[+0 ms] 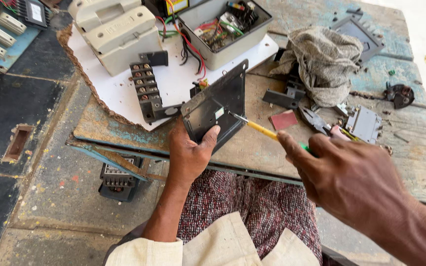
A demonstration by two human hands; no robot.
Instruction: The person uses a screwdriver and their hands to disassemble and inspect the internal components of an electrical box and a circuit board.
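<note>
My left hand (189, 153) grips the lower edge of a dark metal cover plate (216, 104), held tilted above the front edge of the worn wooden table (252, 148), thumb pressed on its face. My right hand (343, 177) is closed around a screwdriver (261, 129) with a yellow shaft and green handle. Its metal tip touches the plate's face near a small pale square. A black terminal block (145, 91) lies just left of the plate on a white sheet (178, 81).
A grey box with coloured wires (223, 29) and beige housings (117, 34) stand at the back. A crumpled cloth (324, 61), pliers (316, 120), a red square piece (283, 119) and small grey parts (365, 124) lie right. Another meter (118, 180) sits on the floor under the table.
</note>
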